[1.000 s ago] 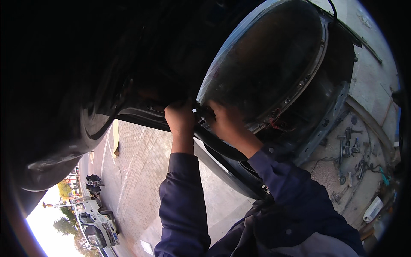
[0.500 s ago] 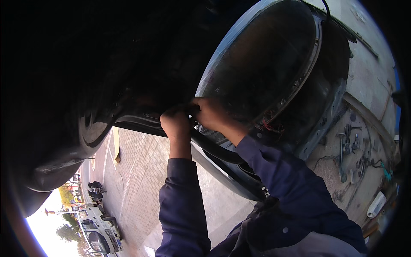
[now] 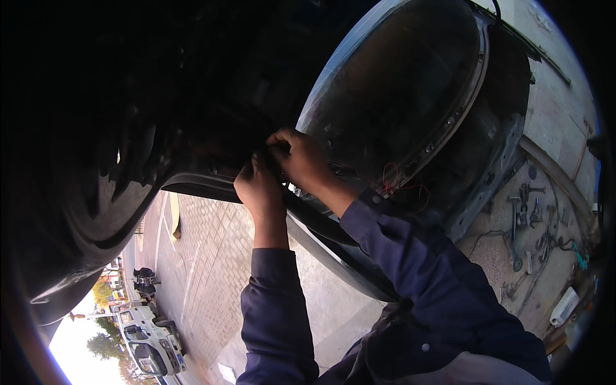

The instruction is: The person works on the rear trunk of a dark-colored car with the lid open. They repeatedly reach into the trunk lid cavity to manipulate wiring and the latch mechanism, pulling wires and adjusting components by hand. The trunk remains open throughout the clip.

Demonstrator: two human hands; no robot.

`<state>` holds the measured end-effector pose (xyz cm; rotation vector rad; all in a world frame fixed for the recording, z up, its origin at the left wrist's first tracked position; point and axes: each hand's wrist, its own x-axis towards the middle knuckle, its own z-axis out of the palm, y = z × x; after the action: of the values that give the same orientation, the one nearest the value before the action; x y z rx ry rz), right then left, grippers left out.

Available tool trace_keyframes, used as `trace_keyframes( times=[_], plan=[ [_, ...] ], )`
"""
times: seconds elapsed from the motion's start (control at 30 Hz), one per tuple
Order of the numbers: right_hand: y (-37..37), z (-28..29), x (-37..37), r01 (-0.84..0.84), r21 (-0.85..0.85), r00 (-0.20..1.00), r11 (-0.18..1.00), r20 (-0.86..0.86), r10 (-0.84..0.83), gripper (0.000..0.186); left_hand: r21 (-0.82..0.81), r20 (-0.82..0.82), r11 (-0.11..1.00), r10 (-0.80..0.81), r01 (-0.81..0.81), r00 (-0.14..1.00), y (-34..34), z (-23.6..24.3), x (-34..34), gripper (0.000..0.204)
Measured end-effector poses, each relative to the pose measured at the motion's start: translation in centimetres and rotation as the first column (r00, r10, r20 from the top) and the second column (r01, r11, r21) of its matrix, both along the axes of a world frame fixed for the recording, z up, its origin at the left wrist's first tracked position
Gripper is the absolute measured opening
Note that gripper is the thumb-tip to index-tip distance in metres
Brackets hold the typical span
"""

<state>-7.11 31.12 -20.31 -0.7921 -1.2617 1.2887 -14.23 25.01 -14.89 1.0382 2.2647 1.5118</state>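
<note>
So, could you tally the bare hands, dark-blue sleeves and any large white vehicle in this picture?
Bare hands: 2
Dark-blue fabric sleeves: 2
Large white vehicle with dark windows, lower left: 1
Total: 5

left hand (image 3: 260,192): raised, curled | right hand (image 3: 303,160): just beside, slightly higher in view, curled | forearms (image 3: 276,301): converging

The black strip (image 3: 319,219), smooth and rounded, bent gently and slanted down to the right, near a large dark panel (image 3: 398,83). Its upper end lay in shadow too deep for me to read.
</note>
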Motion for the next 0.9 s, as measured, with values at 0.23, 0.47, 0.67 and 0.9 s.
trace_keyframes(
  times=[0.23,0.47,0.67,0.9],
  plan=[
    [1.4,0.0,-0.1,-0.047,0.017,0.996,0.999,0.079,0.046,0.019,-0.035,-0.184,0.999,-0.007,0.001,0.983,-0.1,-0.9,-0.7,0.030],
    [1.1,-0.1,1.8,-0.170,0.060,0.973,0.984,0.171,0.157,0.021,0.021,0.065,0.999,0.038,-0.040,0.997,0.1,-0.2,0.3,0.028],
    [-0.4,-0.9,5.3,-0.131,0.189,0.950,0.973,0.305,0.069,0.018,0.148,0.075,0.987,0.053,-0.064,0.996,0.5,-1.0,0.4,0.030],
    [-0.8,-1.7,4.7,-0.166,0.195,0.934,0.967,0.345,0.091,0.016,-0.079,-0.227,0.989,0.106,-0.127,0.968,0.1,-0.7,0.3,0.029]
  ],
)
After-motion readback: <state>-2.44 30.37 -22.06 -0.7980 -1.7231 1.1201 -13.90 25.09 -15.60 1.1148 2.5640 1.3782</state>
